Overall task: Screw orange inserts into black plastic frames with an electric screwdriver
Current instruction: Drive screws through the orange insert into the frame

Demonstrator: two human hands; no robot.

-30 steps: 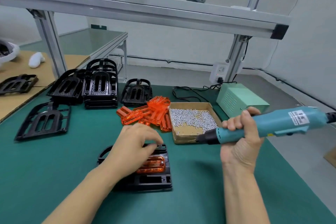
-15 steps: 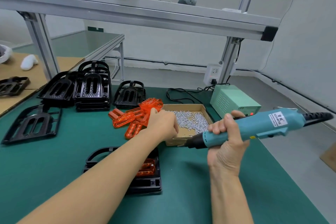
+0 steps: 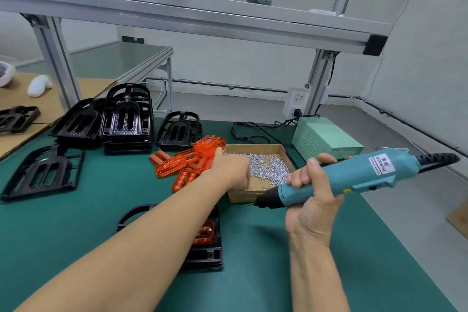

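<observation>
While your right hand (image 3: 312, 200) holds the teal electric screwdriver (image 3: 354, 175) clear of the green bench mat (image 3: 76, 223), fingers and thumb wrapped round its barrel, the black nose points left and slightly down, its bit tip just short of the near wall of the shallow cardboard box of small silver screws (image 3: 266, 167). Your left hand (image 3: 231, 168) reaches across into that box, fingers curled downward with the tips at the screw pile; whether they pinch a screw cannot be told. Nearest you on the mat lies the black plastic frame (image 3: 205, 253), largely hidden under your left forearm, with a translucent orange insert (image 3: 203, 234) seated in it and one bright screw head visible on the insert. Loose orange inserts (image 3: 187, 159) are heaped just left of the box, touching one another. Behind them stands a stack of black frames (image 3: 126, 121), with a single frame (image 3: 178, 132) to its right and another (image 3: 43, 172) at far left. Pale green power supply (image 3: 326, 142) sits behind the box, right side.
</observation>
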